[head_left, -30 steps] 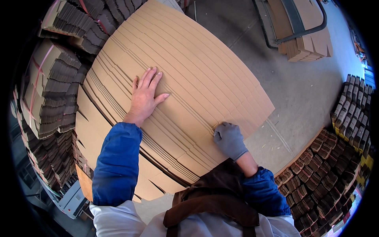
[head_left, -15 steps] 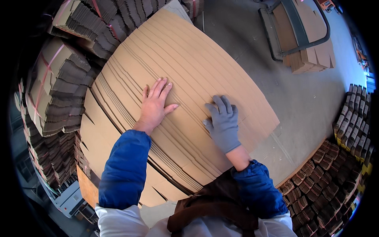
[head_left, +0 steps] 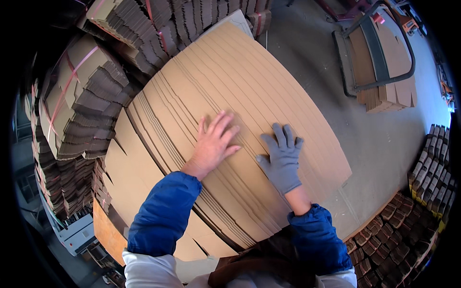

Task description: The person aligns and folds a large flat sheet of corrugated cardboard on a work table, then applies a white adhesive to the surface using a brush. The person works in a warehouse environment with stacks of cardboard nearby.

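Observation:
Flat brown cardboard sheets [head_left: 264, 81] lie fanned out and overlapping in front of me, their edges forming long slanting lines. My bare left hand [head_left: 215, 142] rests on the middle of the sheets with its fingers spread, slightly blurred. To its right my right hand [head_left: 282, 158], in a grey glove, is set on the sheets with fingers apart. Neither hand grips a sheet. Slotted flaps [head_left: 144, 177] show along the near left side of the spread.
Strapped bundles of cardboard [head_left: 72, 101] are stacked at the left and far left. A cart [head_left: 377, 48] with cardboard stands far right on the grey floor. Dark bundled pieces [head_left: 384, 240] fill the near right. A white machine [head_left: 77, 235] is low at the left.
My left hand has slid to the right across the sheets, closer to the right hand. The right hand's fingers have spread and straightened. The whole view has shifted slightly.

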Tool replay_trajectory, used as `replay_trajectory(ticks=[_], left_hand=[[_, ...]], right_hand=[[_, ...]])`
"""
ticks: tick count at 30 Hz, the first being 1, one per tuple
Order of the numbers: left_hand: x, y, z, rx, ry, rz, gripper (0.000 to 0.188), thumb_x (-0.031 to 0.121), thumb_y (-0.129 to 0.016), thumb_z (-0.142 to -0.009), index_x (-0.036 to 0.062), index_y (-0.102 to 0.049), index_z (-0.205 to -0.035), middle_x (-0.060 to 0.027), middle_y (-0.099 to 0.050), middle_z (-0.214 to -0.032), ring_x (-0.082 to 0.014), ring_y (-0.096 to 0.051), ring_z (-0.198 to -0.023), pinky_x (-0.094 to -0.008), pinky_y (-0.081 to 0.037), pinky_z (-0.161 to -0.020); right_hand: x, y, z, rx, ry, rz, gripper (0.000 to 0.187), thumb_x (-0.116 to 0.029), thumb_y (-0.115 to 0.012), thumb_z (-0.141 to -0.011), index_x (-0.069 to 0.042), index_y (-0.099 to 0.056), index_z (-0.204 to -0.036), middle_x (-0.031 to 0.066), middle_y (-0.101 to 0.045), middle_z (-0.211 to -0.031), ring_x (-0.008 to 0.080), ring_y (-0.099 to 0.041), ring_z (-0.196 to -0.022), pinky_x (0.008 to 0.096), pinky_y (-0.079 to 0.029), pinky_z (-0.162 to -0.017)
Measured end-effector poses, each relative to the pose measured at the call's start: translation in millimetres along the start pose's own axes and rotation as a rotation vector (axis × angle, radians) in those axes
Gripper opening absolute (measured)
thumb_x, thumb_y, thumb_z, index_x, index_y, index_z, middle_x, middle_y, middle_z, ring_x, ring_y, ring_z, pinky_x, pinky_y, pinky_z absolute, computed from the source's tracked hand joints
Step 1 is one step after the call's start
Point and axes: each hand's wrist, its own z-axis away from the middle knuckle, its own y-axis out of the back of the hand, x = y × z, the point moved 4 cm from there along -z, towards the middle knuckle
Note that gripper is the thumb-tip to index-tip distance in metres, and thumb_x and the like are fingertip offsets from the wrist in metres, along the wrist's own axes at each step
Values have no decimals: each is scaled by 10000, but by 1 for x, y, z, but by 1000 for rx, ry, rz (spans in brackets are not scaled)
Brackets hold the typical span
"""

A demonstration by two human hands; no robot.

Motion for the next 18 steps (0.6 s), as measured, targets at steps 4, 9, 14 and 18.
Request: replay_trajectory(ticks=[4,9,14,18], left_hand=[[6,2,-6,17,-306,156,341,339,-770,-845,153,-648,-1104,-32,-581,-1198,-236,-515,-1240,-505,-353,-1135],[7,0,-18,-1,-301,254,299,348,-776,-840,145,-640,-1013,-12,-578,-1055,-223,-533,-1091,-413,-399,-1034],[6,1,-20,5,-296,265,319,370,-788,-822,142,-621,-970,-11,-574,-1028,-224,-527,-1054,-405,-401,-1005],[6,1,-20,19,-293,271,327,378,-791,-817,141,-616,-958,-14,-572,-1024,-227,-524,-1048,-407,-400,-1000]], right_hand=[[0,-2,0,8,-5,-34,613,-355,-795,-756,-207,-615,-1323,106,-369,-1565,371,-275,-1476,669,-179,-1110],[2,-3,1,-8,-20,-11,656,-359,-796,-755,-207,-601,-1363,102,-365,-1575,378,-278,-1479,671,-164,-1126],[1,-3,1,-17,-16,1,684,-357,-793,-754,-203,-594,-1390,109,-361,-1585,380,-275,-1484,666,-155,-1138],[0,-3,1,-28,-20,0,676,-355,-788,-758,-198,-596,-1386,116,-356,-1591,379,-263,-1492,669,-142,-1142]])
